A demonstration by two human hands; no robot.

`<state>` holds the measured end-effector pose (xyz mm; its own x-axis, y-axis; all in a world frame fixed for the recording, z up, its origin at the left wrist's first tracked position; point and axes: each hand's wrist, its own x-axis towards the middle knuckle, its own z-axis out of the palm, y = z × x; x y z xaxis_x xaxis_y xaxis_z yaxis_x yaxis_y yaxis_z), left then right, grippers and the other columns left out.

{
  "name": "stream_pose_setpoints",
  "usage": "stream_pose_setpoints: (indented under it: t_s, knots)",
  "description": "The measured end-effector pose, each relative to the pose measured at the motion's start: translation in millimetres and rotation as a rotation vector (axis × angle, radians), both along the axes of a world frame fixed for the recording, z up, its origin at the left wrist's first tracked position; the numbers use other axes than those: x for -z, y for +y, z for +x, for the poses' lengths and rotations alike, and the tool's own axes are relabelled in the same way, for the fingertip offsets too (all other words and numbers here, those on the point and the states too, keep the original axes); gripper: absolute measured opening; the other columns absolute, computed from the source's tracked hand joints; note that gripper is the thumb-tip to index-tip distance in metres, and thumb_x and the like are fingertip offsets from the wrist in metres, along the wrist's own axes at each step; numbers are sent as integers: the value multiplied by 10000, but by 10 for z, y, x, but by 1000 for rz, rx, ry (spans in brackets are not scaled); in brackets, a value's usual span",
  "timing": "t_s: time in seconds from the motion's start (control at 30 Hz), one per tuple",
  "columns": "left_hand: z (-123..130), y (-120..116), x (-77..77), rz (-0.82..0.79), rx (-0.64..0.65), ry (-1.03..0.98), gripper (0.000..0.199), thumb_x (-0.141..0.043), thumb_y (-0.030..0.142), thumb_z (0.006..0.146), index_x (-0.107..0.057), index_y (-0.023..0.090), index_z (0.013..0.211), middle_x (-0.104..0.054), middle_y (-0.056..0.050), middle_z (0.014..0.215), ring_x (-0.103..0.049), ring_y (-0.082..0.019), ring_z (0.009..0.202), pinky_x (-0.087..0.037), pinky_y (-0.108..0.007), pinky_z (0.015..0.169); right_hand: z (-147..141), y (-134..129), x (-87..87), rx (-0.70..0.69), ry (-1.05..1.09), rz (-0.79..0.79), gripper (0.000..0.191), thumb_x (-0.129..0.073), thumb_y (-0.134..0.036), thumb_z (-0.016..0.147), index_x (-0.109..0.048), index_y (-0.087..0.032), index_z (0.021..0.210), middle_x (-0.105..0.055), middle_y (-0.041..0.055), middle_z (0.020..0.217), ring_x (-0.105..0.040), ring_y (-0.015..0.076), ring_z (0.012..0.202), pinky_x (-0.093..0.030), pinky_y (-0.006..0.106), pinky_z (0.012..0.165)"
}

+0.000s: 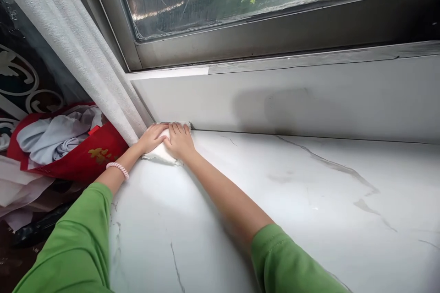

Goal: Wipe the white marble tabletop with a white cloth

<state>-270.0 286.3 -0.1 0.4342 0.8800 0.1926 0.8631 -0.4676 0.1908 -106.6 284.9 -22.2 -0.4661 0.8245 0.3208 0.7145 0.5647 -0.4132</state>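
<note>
A white cloth (161,153) lies on the white marbled sill (292,201), in the corner where the sill meets the wall panel and the curtain side. My left hand (152,138) rests flat on the cloth's left part, a pink coiled band round its wrist. Beside it, my right hand (180,140) presses on the cloth with fingers stretched toward the panel. The two hands touch or nearly touch at the thumbs. Parts of the cloth show below the hands and beyond the right fingertips.
A window with a metal frame (240,36) rises above the white panel (206,100). At the left hangs a white curtain (82,41). Below it, a red bag (106,151) holds light-coloured fabric (55,132). Grey veins mark the sill.
</note>
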Motion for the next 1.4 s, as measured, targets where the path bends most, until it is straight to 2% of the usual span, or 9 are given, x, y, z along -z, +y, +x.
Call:
stream_pose_setpoints:
  t_s: [0.17, 0.4, 0.57, 0.83, 0.97, 1.07, 1.2, 1.3, 1.4]
  knots:
    - [-12, -61, 49, -9, -73, 30, 502, -253, 427, 970, -408, 176, 1376, -428, -91, 1465, -337, -207, 1375, -147, -446, 1169, 10, 8, -3, -17, -18, -2, 593, -307, -316, 944, -341, 19, 1432, -361, 180, 1502, -260, 256, 1401, -80, 437, 1166]
    - [27, -587, 12, -4, -129, 50, 479, -261, 375, 970, -381, 205, 1401, -401, -65, 1488, -312, -190, 1394, -132, -466, 1171, 56, -378, -41, -94, -46, 6, 607, -322, -330, 942, -328, 15, 1442, -331, 183, 1515, -245, 262, 1415, -79, 441, 1171]
    - [16, -1216, 3, 19, -183, 77, 483, -265, 361, 964, -397, 186, 1395, -397, -75, 1491, -310, -185, 1397, -144, -448, 1173, 41, -971, -64, -128, -28, 38, 607, -344, -325, 934, -344, 22, 1433, -342, 198, 1504, -263, 288, 1407, -108, 467, 1162]
    - [142, -2527, -44, 21, -211, 88, 494, -260, 376, 974, -386, 177, 1409, -407, -92, 1484, -316, -197, 1396, -153, -449, 1175, 182, -2153, -118, -229, -16, 56, 625, -348, -315, 932, -324, 65, 1429, -345, 242, 1485, -251, 333, 1407, -120, 516, 1152]
    - [344, -2881, -52, 22, -221, 91, 493, -256, 368, 979, -373, 159, 1410, -394, -106, 1489, -303, -202, 1401, -144, -457, 1178, 381, -2444, -173, -277, -61, 25, 628, -338, -314, 934, -315, 69, 1431, -311, 249, 1495, -238, 346, 1410, -125, 534, 1149]
    - [431, -2922, -72, 5, -222, 87, 482, -269, 361, 972, -386, 159, 1395, -400, -107, 1485, -303, -205, 1400, -147, -460, 1179, 459, -2466, -252, -305, -101, -24, 631, -325, -315, 935, -312, 73, 1431, -294, 254, 1502, -223, 347, 1414, -123, 518, 1152]
    - [426, -2744, -72, -23, -221, 80, 477, -288, 335, 958, -384, 158, 1390, -406, -103, 1481, -307, -203, 1399, -148, -456, 1181, 411, -2336, -333, -289, -162, -121, 651, -346, -308, 918, -301, 94, 1427, -278, 284, 1499, -211, 375, 1411, -107, 539, 1145]
    - [418, -2409, -40, -20, -229, 83, 486, -306, 308, 945, -368, 161, 1405, -408, -97, 1481, -312, -200, 1396, -155, -445, 1180, 353, -2091, -289, -222, -141, -101, 641, -321, -283, 918, -284, 95, 1434, -267, 279, 1506, -196, 373, 1416, -83, 539, 1145]
    - [481, -1883, -11, -28, -227, 90, 486, -330, 276, 931, -375, 162, 1402, -403, -91, 1486, -310, -193, 1397, -150, -431, 1180, 360, -1654, -184, -142, -120, -42, 624, -294, -267, 917, -296, 81, 1435, -286, 254, 1511, -204, 340, 1421, -68, 510, 1153]
